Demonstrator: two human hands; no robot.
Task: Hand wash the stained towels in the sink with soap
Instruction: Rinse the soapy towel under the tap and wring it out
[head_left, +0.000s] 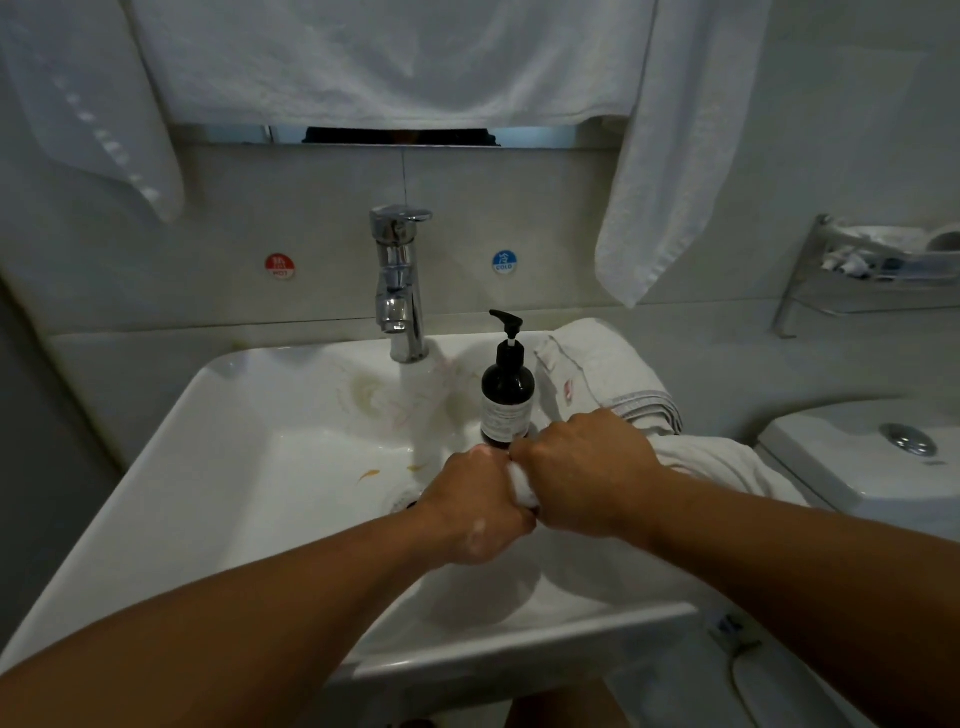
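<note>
Over the white sink, my left hand and my right hand are fists pressed together, both gripping a bunched white towel. Only a small wad of it shows between the knuckles. The rest of that towel trails off over the sink's right rim. Water runs from the chrome tap into the basin. A dark pump bottle of soap stands on the back rim just behind my hands. Orange-brown stains mark the basin.
A folded grey-edged towel lies on the rim right of the soap. White towels hang above, one drooping at the right. A toilet cistern stands to the right, a metal wall rack above it.
</note>
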